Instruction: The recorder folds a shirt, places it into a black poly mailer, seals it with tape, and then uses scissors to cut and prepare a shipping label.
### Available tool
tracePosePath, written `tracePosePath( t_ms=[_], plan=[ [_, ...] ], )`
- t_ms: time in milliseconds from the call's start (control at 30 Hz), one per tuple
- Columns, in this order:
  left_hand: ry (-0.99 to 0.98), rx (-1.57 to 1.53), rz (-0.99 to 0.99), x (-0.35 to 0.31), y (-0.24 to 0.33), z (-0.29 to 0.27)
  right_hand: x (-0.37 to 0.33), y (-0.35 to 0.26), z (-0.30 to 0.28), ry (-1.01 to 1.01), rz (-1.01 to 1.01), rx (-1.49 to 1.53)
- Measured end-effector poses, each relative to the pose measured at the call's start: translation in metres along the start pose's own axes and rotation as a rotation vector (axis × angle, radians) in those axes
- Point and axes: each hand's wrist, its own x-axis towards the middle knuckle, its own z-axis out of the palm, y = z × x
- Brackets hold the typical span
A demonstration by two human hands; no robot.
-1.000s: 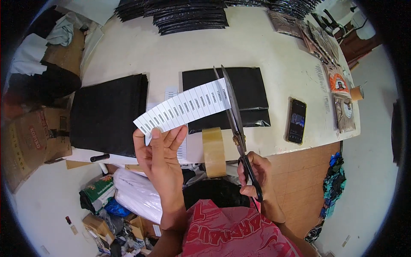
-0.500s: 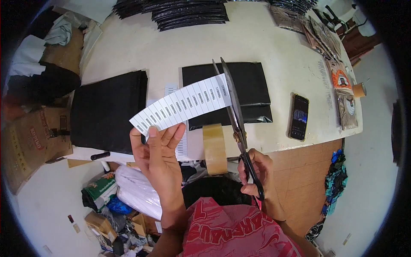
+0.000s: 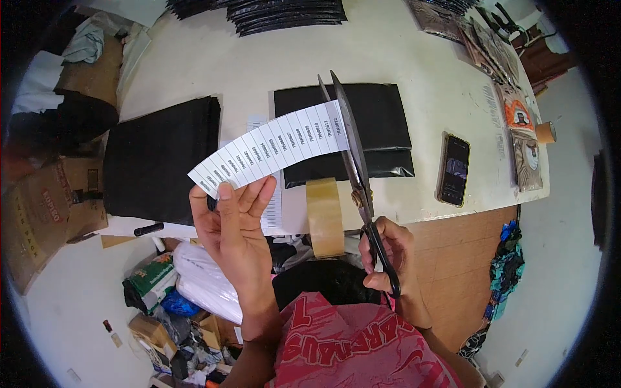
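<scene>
My left hand (image 3: 239,223) pinches the lower left end of a white paper strip (image 3: 268,147), printed with a row of narrow labels divided by lines. The strip curves up to the right over the table. In my right hand (image 3: 390,252) are large scissors (image 3: 358,174) with black handles, pointing away from me. Their blades stand slightly apart at the right end of the strip; whether the paper lies between them I cannot tell. Behind the strip lies a folded black plastic mailer bag (image 3: 381,119). A roll of tan packing tape (image 3: 325,223) stands near the table's front edge.
A stack of black bags (image 3: 158,161) lies left on the white table (image 3: 226,71), beside a black marker (image 3: 149,229). A phone (image 3: 455,169) rests to the right. Black packages (image 3: 288,16) are piled at the back, and bagged garments (image 3: 527,165) line the right edge.
The table and its things sit slightly higher in the picture. My hands, the strip and the scissors keep nearly the same pose, with the blades still at the strip's right end.
</scene>
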Motion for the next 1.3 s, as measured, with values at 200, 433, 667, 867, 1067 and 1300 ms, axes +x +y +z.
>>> tracePosePath(
  t_ms=[200,433,667,867,1067,1300],
  plan=[
    [0.013,0.007,0.005,0.0016,-0.0007,-0.0021,0.002,0.0006,-0.0012,-0.021,-0.025,-0.048],
    [0.003,-0.017,0.017,0.0013,-0.001,-0.0022,0.002,0.0003,0.0014,0.015,0.001,-0.014],
    [-0.007,0.018,0.016,0.0022,0.0,-0.0027,0.0027,0.0008,0.0007,0.002,0.004,-0.021],
    [0.015,0.017,0.012,0.0018,0.0003,-0.0025,0.0015,0.0014,0.0014,0.019,0.001,-0.014],
    [-0.004,0.006,0.02,0.0019,-0.0001,-0.0033,0.0024,-0.0011,0.0025,0.03,0.011,-0.005],
    [-0.009,0.004,0.02,0.0021,-0.0001,-0.0011,0.0026,0.0008,-0.0001,0.012,0.002,-0.018]
  ],
)
